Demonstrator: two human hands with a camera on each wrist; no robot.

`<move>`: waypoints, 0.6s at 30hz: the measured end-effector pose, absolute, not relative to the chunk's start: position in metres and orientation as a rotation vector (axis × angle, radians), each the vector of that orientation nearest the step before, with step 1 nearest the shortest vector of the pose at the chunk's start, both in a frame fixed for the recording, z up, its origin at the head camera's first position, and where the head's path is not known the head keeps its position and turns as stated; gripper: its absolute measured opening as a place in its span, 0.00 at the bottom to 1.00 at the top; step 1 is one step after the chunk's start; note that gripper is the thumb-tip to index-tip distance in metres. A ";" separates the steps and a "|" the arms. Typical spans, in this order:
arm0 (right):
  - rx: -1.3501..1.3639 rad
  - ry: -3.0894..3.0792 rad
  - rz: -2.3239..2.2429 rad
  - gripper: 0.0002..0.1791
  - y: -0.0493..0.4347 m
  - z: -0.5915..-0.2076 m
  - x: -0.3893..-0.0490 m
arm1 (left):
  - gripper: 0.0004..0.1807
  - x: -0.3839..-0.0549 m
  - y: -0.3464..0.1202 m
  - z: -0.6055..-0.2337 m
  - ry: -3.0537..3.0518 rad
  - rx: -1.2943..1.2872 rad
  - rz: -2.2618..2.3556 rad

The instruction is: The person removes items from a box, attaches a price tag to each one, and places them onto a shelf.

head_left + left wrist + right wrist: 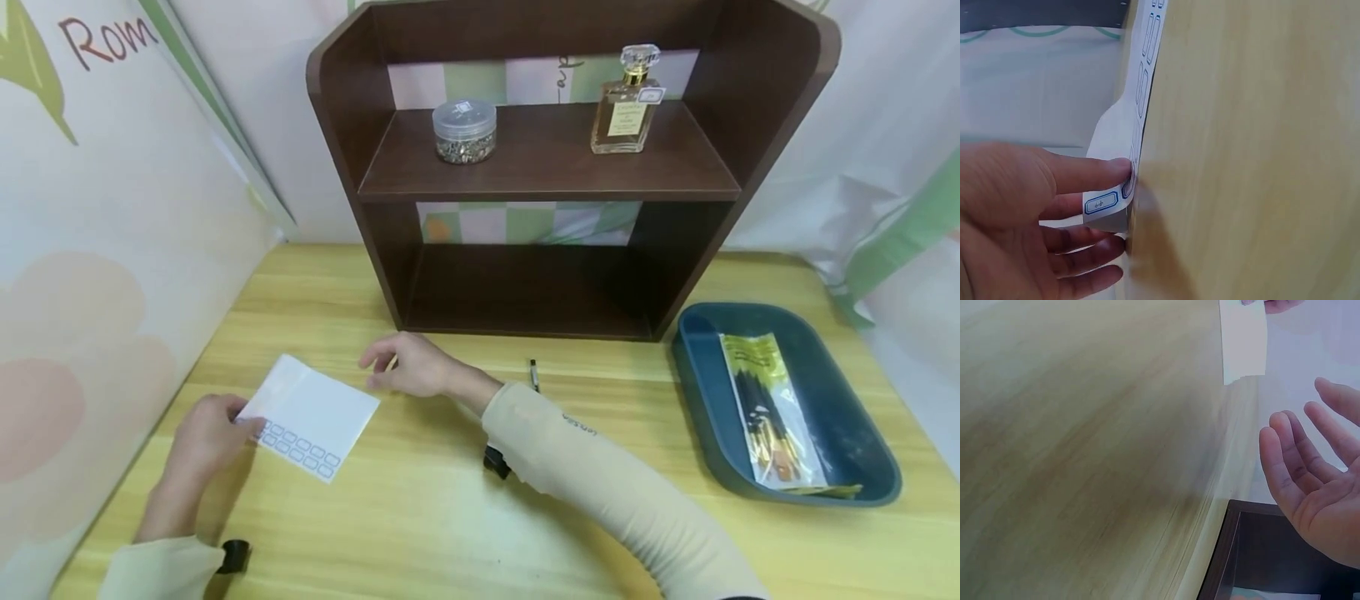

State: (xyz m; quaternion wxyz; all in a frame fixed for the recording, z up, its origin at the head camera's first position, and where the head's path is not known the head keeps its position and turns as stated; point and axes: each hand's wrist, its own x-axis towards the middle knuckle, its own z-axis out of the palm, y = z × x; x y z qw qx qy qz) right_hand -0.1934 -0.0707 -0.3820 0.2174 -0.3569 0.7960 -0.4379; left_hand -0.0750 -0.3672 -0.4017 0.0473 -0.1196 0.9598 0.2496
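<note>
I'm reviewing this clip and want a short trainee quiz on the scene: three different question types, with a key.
1. Which hand pinches the white sheet?
2. True or false: in the head view, the glass bottle stands to the right of the round jar.
3. Fill in: the brush packet lies in the blue-green ____.

Key:
1. The left hand; the right hand is apart from it.
2. True.
3. Tray.

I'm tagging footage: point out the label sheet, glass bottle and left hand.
Label sheet [311, 408], head view: its blank middle.
Glass bottle [627, 116], head view: its front label.
Left hand [206, 437], head view: its back.
</note>
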 end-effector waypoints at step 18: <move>-0.782 2.412 -1.372 0.30 -0.082 -0.369 -0.192 | 0.18 -0.095 -0.308 -0.386 3.129 0.078 1.558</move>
